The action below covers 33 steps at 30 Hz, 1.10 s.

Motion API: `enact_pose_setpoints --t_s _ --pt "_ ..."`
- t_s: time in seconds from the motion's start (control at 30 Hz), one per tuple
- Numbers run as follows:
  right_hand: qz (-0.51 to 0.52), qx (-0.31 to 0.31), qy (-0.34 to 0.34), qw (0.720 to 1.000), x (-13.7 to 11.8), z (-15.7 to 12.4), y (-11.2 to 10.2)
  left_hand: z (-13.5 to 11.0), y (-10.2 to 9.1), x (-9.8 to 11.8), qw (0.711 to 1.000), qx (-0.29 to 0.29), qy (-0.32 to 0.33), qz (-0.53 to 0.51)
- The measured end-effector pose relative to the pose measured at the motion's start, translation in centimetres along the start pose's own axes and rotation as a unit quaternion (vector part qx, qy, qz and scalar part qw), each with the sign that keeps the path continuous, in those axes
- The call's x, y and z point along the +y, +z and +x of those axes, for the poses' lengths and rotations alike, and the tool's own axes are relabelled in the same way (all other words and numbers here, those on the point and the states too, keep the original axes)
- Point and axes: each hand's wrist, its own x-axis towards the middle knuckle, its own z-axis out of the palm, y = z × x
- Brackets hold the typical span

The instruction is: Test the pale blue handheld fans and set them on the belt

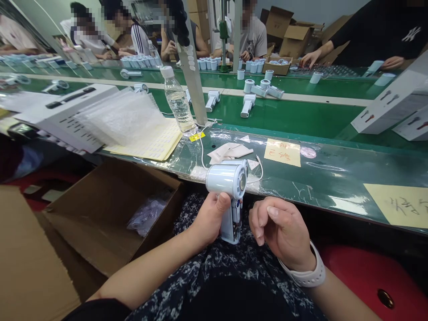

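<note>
Near the bench edge, above my lap, my left hand (212, 218) is closed around the handle of a light blue handheld fan (227, 180). The fan stands upright, its round head on top. The side of its handle is uncovered, showing parts inside. Just to the right, apart from the fan, my right hand (282, 229) is curled with the thumb against the index finger. Whatever it may hold is hidden. Behind the fan head shows another light blue rounded part (238, 163), mostly hidden. Pale finger cots or cloth scraps (229, 151) and a white cable (260, 168) lie beyond it.
A water bottle (179, 102) stands beside a metal post (195, 84). Left are plastic bags (117, 118) on a yellow label sheet (167, 149), and an open carton (100, 218) below. More fans (248, 105) lie on the green conveyor (297, 109). White boxes (381, 107) stand right; co-workers sit opposite.
</note>
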Motion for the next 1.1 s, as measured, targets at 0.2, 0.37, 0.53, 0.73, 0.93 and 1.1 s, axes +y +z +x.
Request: enact_pose_setpoints --t_s 0.2,0.37,0.53,0.73,0.93,1.1 --pt "-0.001 -0.004 0.010 1.000 0.16 -0.15 -0.07 0.06 -0.06 -0.06 1.000 -0.001 -0.001 0.007" --pt "-0.015 -0.018 -0.002 1.000 0.16 -0.23 -0.08 0.22 -0.04 -0.04 1.000 0.004 0.000 0.012" --pt "-0.028 -0.025 -0.017 0.999 0.29 -0.23 -0.04 0.13 -0.07 0.06 1.000 0.007 -0.019 0.008" --pt "-0.022 -0.025 0.001 0.999 0.26 -0.24 -0.15 0.03 -0.05 0.11 1.000 0.008 -0.013 0.005" --pt "0.001 -0.034 0.019 0.999 0.17 -0.27 -0.21 0.08 -0.04 -0.02 1.000 0.021 -0.017 0.011" --pt "-0.021 -0.027 0.011 0.999 0.50 -0.42 -0.45 0.05 -0.09 0.00 1.000 0.014 -0.014 0.015"
